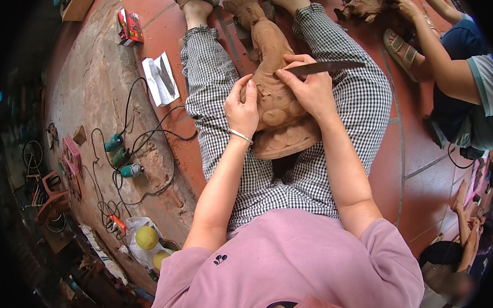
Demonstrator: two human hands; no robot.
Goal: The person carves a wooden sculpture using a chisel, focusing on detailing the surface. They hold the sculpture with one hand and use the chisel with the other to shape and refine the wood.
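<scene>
A carved wooden figure (273,45) lies between my legs, its rounded base toward me and its narrow top pointing away. My left hand (241,106) is closed against its left side near the carved, rounded lumps, thumb up. My right hand (311,88) grips a dark, flat, tapering blade-like tool (331,67), whose point sticks out to the right over my checked trouser leg. The fingers of this hand lie close to the wood at the figure's middle. The tool's other end is hidden in my right hand.
On the left are a white paper box with a blade (161,79), a red box (129,28), green power tools (130,170) with tangled black cords, and yellow round fruit (147,237) in a bag. At right, a person's hand (404,5) touches a rough brown wood piece (362,3).
</scene>
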